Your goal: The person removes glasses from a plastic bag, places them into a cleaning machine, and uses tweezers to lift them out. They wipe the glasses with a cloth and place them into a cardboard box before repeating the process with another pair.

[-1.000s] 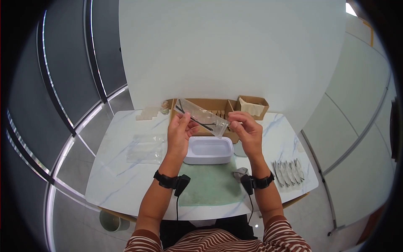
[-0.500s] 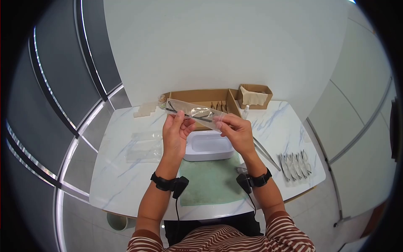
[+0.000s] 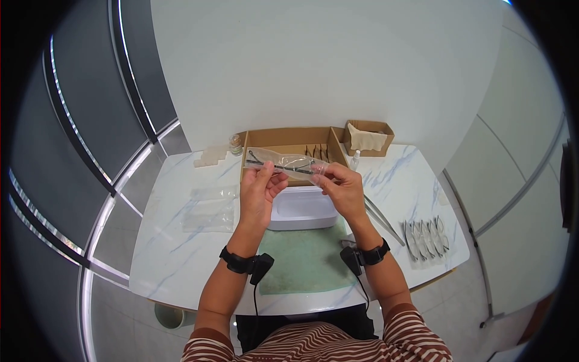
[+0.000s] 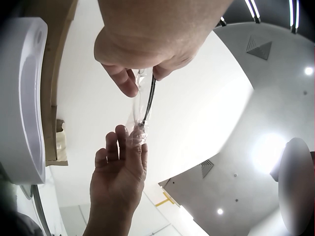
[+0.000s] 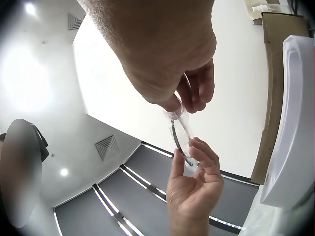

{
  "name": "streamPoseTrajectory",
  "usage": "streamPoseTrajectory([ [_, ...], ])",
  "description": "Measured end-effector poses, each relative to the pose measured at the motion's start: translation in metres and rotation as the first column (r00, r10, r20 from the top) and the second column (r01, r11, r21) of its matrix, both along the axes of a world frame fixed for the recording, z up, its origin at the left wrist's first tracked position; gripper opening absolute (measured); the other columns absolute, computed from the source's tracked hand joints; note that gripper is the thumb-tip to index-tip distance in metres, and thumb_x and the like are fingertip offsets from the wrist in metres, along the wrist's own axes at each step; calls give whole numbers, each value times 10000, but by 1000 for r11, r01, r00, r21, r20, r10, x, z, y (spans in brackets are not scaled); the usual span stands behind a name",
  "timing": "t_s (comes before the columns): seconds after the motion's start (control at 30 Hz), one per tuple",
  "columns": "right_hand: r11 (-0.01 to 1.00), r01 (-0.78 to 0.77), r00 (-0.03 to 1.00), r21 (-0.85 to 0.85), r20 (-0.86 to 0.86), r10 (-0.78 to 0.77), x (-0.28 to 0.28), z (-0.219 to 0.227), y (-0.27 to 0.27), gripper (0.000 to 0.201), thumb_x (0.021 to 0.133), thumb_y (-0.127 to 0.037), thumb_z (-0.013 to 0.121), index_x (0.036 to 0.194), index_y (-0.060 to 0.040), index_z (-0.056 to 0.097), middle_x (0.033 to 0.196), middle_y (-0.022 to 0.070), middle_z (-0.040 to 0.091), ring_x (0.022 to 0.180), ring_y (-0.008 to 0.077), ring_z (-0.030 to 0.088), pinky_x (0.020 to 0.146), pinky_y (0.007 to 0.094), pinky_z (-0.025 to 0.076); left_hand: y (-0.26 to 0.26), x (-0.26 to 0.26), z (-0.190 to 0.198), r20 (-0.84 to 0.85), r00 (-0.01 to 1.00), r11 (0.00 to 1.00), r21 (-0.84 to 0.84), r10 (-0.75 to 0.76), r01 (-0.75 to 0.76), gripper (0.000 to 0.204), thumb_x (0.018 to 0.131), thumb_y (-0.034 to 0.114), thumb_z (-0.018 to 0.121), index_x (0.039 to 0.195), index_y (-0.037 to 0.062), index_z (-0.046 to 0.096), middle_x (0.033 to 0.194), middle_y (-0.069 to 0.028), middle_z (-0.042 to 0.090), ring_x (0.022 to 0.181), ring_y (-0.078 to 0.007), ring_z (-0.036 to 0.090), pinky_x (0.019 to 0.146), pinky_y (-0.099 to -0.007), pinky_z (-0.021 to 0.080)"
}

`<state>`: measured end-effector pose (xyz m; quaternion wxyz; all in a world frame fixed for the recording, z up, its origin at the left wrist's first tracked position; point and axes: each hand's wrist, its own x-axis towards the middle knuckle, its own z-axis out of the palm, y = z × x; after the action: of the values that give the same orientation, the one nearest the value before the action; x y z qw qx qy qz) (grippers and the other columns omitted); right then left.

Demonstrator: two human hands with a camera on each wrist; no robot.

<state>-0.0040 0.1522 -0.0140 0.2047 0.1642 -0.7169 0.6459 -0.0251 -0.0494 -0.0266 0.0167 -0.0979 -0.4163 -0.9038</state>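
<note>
A clear plastic bag [image 3: 292,161] with dark-framed glasses inside is held up over a white basin [image 3: 303,209]. The left hand [image 3: 258,192] pinches the bag's left part between thumb and fingers. At its right end, the right hand [image 3: 342,192] pinches the plastic. In the left wrist view the glasses' dark temple [image 4: 150,101] shows through the film, and the right hand [image 4: 115,182] grips the bag's end. The left hand [image 5: 194,191] holds the other end in the right wrist view.
Behind stand a cardboard tray [image 3: 283,134] with several glasses and a small box [image 3: 386,145] with cloth. A green cloth [image 3: 301,265] lies in front of the basin. Clear bags [image 3: 208,211] are at left; several bagged glasses [image 3: 425,238] and metal tweezers [image 3: 385,220] at right.
Since a second ago the bag has gone from a steep slant to nearly level, and the right hand has moved slightly left and down. The head view has shifted.
</note>
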Motion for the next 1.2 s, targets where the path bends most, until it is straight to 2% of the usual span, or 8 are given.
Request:
streamPoseTrajectory([
  [0.1, 1000, -4, 999, 3, -45, 4, -1, -1, -2, 211, 878, -56, 791, 1080, 3, 776, 833, 18, 667, 648, 60, 559, 557, 224, 422, 0, -2, -3, 12, 1000, 1000, -14, 15, -15, 288, 1020, 276, 670, 1158, 48, 561, 1019, -67, 674, 908, -151, 694, 780, -272, 607],
  [0.17, 1000, -12, 998, -3, -56, 12, -3, -2, -2, 198, 878, -49, 787, 1068, 7, 775, 845, 23, 666, 654, 64, 568, 560, 223, 428, 1, -2, -2, 29, 1000, 1000, 12, 12, -13, 237, 1025, 248, 661, 1074, 38, 564, 999, -108, 696, 903, -189, 719, 749, -275, 622],
  [0.37, 1000, 13, 996, -4, -85, -14, -9, -7, 4, 166, 891, -48, 772, 1047, 10, 772, 891, 38, 696, 695, 76, 617, 582, 217, 461, 0, 1, 4, 68, 997, 1000, 9, 22, -23, 247, 1041, 290, 631, 1071, 51, 571, 992, -104, 700, 885, -201, 726, 739, -287, 622],
  [0.7, 994, -5, 999, -105, 33, 8, -12, -2, 19, 166, 921, -75, 765, 1064, 9, 761, 850, 36, 742, 733, 74, 655, 642, 209, 517, -34, -27, -21, 92, 982, 985, 30, 167, -171, 198, 1064, 283, 560, 1021, 99, 620, 916, -74, 689, 784, -173, 701, 676, -297, 600],
  [0.8, 993, -33, 997, -113, 68, 40, -12, 4, 26, 181, 929, -47, 736, 1091, 33, 734, 885, 63, 758, 808, 109, 713, 693, 223, 547, -63, -34, -23, 125, 960, 967, 16, 249, -253, 188, 1055, 266, 568, 1006, 90, 613, 896, -72, 677, 775, -168, 692, 672, -289, 596],
  [1.0, 998, -11, 998, -60, 61, 15, -21, 6, 52, 180, 928, -74, 740, 1074, 31, 734, 884, 53, 752, 768, 92, 688, 656, 222, 504, -179, -29, -33, 114, 837, 834, -227, 535, -503, 183, 1026, 244, 595, 997, 64, 613, 905, -86, 682, 777, -169, 681, 690, -293, 596],
  [1.13, 994, -3, 998, -107, 70, 10, -22, 8, 52, 174, 927, -72, 736, 1065, 35, 732, 871, 41, 740, 764, 80, 671, 639, 219, 494, -218, -16, -43, 158, 777, 770, -351, 609, -532, 186, 1020, 243, 597, 995, 60, 616, 907, -88, 684, 788, -170, 684, 700, -294, 602],
  [1.2, 999, 10, 997, -48, 80, -7, -22, 9, 51, 176, 924, -63, 732, 1066, 41, 728, 871, 46, 740, 763, 85, 672, 654, 220, 503, -222, -15, -50, 196, 764, 756, -422, 615, -500, 179, 1005, 229, 593, 976, 53, 596, 859, -88, 670, 737, -179, 693, 652, -288, 609],
])
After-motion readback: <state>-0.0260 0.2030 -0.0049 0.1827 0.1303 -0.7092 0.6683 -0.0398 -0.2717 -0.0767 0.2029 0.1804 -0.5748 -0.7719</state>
